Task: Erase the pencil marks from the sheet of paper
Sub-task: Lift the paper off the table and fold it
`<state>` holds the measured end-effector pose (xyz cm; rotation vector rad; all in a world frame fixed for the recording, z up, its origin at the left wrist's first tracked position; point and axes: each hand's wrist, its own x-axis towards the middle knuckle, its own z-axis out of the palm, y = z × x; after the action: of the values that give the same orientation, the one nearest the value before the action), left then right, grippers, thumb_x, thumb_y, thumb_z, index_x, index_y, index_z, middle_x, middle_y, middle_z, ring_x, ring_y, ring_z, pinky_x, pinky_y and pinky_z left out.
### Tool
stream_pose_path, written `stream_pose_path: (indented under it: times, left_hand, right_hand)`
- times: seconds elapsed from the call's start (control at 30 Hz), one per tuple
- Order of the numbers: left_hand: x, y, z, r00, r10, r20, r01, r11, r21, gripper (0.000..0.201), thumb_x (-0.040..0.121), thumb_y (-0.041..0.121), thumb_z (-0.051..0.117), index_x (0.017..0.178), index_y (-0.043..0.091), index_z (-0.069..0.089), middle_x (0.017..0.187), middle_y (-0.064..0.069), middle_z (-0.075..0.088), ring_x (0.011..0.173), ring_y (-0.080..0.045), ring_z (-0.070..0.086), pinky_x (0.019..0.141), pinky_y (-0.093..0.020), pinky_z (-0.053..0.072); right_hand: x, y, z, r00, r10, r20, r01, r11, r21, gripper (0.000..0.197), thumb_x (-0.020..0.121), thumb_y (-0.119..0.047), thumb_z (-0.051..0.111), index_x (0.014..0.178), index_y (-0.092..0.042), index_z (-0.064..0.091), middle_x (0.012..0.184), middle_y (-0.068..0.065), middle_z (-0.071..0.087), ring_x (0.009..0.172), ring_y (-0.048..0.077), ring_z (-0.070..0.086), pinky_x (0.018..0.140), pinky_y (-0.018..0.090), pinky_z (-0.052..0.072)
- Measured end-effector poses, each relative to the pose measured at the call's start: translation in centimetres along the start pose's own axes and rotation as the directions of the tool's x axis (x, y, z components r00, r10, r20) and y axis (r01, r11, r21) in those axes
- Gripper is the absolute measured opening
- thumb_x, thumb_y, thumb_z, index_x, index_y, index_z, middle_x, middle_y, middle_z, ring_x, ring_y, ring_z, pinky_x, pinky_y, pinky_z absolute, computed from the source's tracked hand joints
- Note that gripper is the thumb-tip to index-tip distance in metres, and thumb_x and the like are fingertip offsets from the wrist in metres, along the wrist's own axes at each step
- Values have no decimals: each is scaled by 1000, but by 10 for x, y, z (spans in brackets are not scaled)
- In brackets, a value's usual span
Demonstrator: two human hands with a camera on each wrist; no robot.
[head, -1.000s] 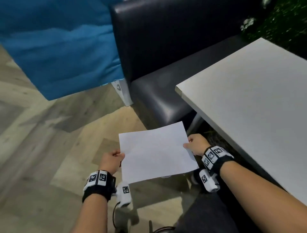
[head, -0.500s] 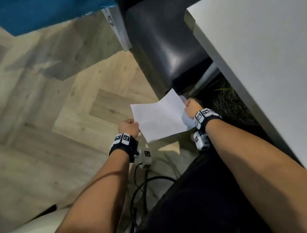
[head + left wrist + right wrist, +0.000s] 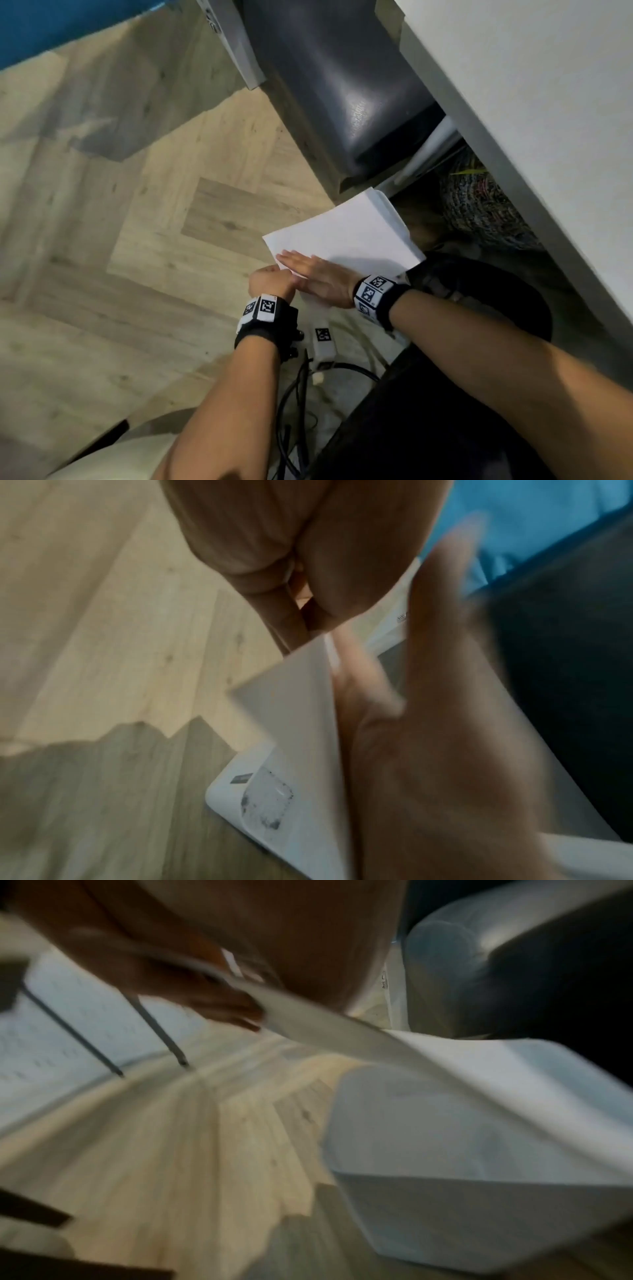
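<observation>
Sweeping flat-fingered across the paper (image 3: 346, 236), the right hand (image 3: 318, 274) is no longer pinching it; the left hand (image 3: 270, 284) is gripping its corner, probably brushing off crumbs.

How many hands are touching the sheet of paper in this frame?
2. The left hand pinches the paper at its near left edge; the right hand lies flat on top, beside the left.

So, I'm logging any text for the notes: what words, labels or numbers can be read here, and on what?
None readable.
Wristbands: square black-and-white coded markers, no letters.
Metal leg: small print, too blurred.
Sheet of paper: no legible writing.
</observation>
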<state>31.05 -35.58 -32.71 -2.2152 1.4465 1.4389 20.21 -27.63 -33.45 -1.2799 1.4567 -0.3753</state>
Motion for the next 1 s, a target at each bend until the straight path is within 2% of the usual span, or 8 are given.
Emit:
stream_pose_path:
  times: [0.13,0.23,0.33,0.43,0.6,0.73,0.9,1.0]
  left_hand:
    - [-8,-7,-1,999,-19,-48,20,999,32,8,81,6,66,79,8,73,88,-13,76,90,-36,72,76,-34,59]
    - [-15,-8,3,999,-35,-27,36,999,26,15,79,4,70,66,11,69,70,-5,72,82,-31,71,65,-28,51]
    - [-18,-10,8,999,-26,-31,26,1000,-13,15,82,9,73,67,13,70,76,-7,74,82,-33,71,70,-33,58]
    - [-22,-7,11,997,-14,-75,9,998,-58,12,83,12,72,73,6,70,81,-17,73,83,-44,67,66,-39,53]
    - [-27,-1,11,992,-47,-115,32,991,-127,10,80,7,73,87,10,78,76,-6,73,72,-30,68,64,-29,53]
    - [-27,5,9,991,-34,-131,11,984,-175,22,82,5,63,96,10,79,82,-4,77,78,-26,72,74,-32,61]
    - [-27,10,11,989,-91,-113,65,974,-215,16,77,9,67,89,11,77,83,-5,78,77,-29,72,76,-35,60]
    - [-28,13,8,989,-121,-79,101,970,-219,17,81,6,67,93,15,75,87,-5,77,78,-27,69,79,-33,59]
  right_hand:
    - [-14,53,-20,930,359,82,-326,906,-268,61,106,-53,8,160,-26,16,171,8,4,157,25,0,125,56,7]
    - [-19,84,-32,868,488,-88,-490,818,-301,98,83,-81,-9,160,-25,16,170,6,6,157,28,1,124,58,7]
    - [-17,61,-34,958,253,-137,-267,959,-96,86,95,-73,7,161,-19,20,171,2,7,157,15,2,128,39,1]
    - [-15,12,-13,997,-72,-21,71,997,-43,57,110,-34,31,157,-2,27,167,12,19,153,13,11,122,14,-2]
    - [-10,40,-17,969,208,132,-192,973,-125,53,112,-35,23,159,-10,22,168,12,19,155,27,16,123,33,10]
    - [-15,93,-47,816,570,-93,-576,791,-206,84,91,-69,3,156,-20,23,163,13,22,151,31,20,120,58,15]
    - [-27,27,-56,963,266,-48,-241,925,293,86,85,-77,29,150,-24,47,154,-2,47,140,13,42,122,33,25]
    - [-29,19,-31,972,185,144,-217,943,252,67,100,-69,24,153,-32,41,161,-6,38,148,15,33,120,28,15]
